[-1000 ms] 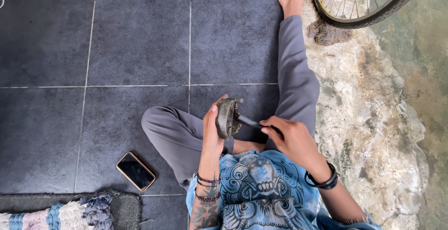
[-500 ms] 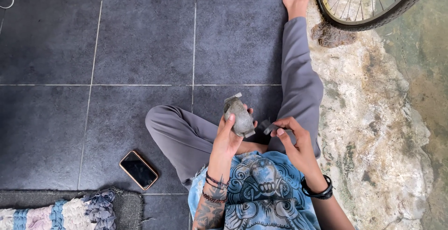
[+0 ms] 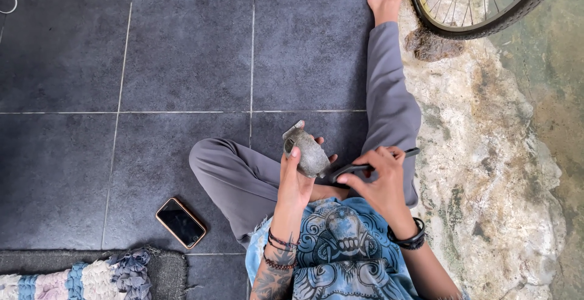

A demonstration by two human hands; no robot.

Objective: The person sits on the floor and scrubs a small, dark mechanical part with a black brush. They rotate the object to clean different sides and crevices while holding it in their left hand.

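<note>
I couldn't make out what the grey lump (image 3: 309,153) was; my left hand (image 3: 296,181) covered its lower part, fingers clamped round it. It sat above my lap, long axis tilted up-left. My right hand (image 3: 378,181) pinched a thin dark tool (image 3: 371,166), lying roughly level, tip at the lump, far end pointing right. Phone (image 3: 180,222) lay on tiles (image 3: 121,62); bicycle wheel (image 3: 486,2) was cut off at the top.
</note>
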